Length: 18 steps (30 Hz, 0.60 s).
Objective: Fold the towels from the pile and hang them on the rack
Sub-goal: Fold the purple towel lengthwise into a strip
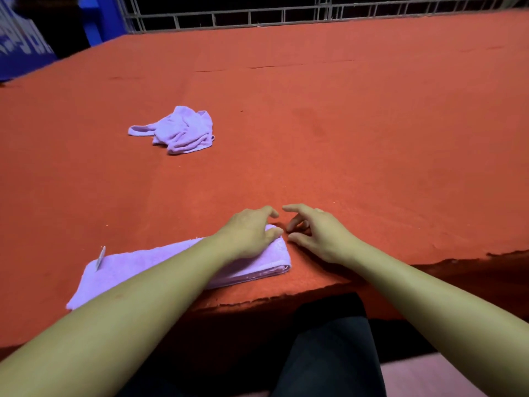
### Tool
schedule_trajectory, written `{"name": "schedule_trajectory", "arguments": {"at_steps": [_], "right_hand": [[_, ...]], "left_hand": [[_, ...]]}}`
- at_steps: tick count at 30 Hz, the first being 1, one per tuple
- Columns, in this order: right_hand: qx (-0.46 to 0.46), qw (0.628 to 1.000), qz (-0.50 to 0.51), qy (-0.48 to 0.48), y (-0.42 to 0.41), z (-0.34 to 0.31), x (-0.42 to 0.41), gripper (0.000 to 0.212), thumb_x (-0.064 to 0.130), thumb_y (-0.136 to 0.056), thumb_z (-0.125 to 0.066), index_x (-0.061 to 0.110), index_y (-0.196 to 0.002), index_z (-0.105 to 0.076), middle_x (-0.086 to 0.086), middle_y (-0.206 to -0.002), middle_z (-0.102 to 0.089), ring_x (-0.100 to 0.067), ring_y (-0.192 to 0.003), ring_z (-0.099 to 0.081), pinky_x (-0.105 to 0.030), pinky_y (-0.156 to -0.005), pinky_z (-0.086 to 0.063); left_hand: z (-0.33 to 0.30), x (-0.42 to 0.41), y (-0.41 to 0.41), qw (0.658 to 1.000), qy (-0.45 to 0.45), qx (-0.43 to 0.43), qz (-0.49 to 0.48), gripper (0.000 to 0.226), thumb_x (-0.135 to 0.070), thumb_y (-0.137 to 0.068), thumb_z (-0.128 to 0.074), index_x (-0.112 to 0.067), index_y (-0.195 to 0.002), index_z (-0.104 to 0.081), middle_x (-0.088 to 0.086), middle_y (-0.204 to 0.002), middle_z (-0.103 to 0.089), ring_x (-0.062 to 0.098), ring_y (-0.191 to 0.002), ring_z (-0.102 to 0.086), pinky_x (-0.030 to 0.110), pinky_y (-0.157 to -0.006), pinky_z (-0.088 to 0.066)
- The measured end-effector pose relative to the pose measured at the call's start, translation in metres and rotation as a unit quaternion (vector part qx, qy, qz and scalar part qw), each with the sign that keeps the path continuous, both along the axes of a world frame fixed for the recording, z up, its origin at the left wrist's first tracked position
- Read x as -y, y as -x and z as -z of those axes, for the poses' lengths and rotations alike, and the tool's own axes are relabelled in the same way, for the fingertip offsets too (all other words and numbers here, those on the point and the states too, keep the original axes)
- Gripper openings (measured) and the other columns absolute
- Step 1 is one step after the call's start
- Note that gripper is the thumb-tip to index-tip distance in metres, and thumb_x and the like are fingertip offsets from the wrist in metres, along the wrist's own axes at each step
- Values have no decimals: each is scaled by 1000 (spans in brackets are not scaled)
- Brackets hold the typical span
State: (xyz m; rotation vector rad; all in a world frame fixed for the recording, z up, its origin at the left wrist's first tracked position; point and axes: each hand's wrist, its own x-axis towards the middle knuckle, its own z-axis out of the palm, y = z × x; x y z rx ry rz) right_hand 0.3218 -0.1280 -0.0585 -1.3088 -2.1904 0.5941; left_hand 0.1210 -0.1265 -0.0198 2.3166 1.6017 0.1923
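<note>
The left hand [252,230] is resting palm-down on the right end of a folded lilac towel [160,270], fingers spread and lightly bent, pressing the cloth flat. The towel is lying along the near edge of the red tabletop [343,124], extending back under the left forearm. The right hand [315,233] is hovering just right of the left hand, off the towel, fingers loosely curled and holding nothing. A crumpled lilac towel [180,131] is lying well beyond the left hand. A metal grille [286,15] is standing past the far edge.
</note>
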Motion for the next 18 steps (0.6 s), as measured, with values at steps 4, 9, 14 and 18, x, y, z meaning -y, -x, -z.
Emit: {"name": "schedule_trajectory", "arguments": {"at_steps": [4, 9, 14, 18], "right_hand": [[-61, 998, -16, 23, 11, -3, 1, 60, 16, -85, -73, 28, -138, -47, 16, -96, -68, 1, -79, -57, -18, -81, -43], [-141, 989, -39, 27, 36, -41, 3, 71, 18, -83, -77, 26, -143, -40, 13, -109, -67, 0, -89, -56, -14, -75, -43], [-205, 961, -180, 45, 93, -121, 12, 71, 17, -85, -75, 32, -144, -37, 10, -122, -65, -3, -113, -60, -31, -89, -51], [-249, 920, -298, 45, 150, -186, 28, 56, 11, -87, -73, 28, -135, -50, -6, -116, -68, -14, -117, -61, -52, -96, -50]], "left_hand": [[-4, 5, 8, 992, 21, 125, -14, 42, -32, -92, -63, -28, -132, -50, -9, -98, -66, 18, -102, -60, 29, -88, -42], [-31, 27, 35, 960, -28, 277, -41, 45, -18, -91, -65, -30, -132, -50, -15, -90, -65, 4, -83, -59, 21, -79, -42], [-86, 70, 86, 891, -67, 444, -62, 43, -17, -85, -65, -37, -121, -54, -9, -84, -69, 9, -80, -64, 25, -80, -50], [-141, 118, 128, 850, -143, 498, -99, 38, -16, -87, -67, -33, -120, -57, -9, -88, -71, 11, -86, -62, 29, -87, -48]]}}
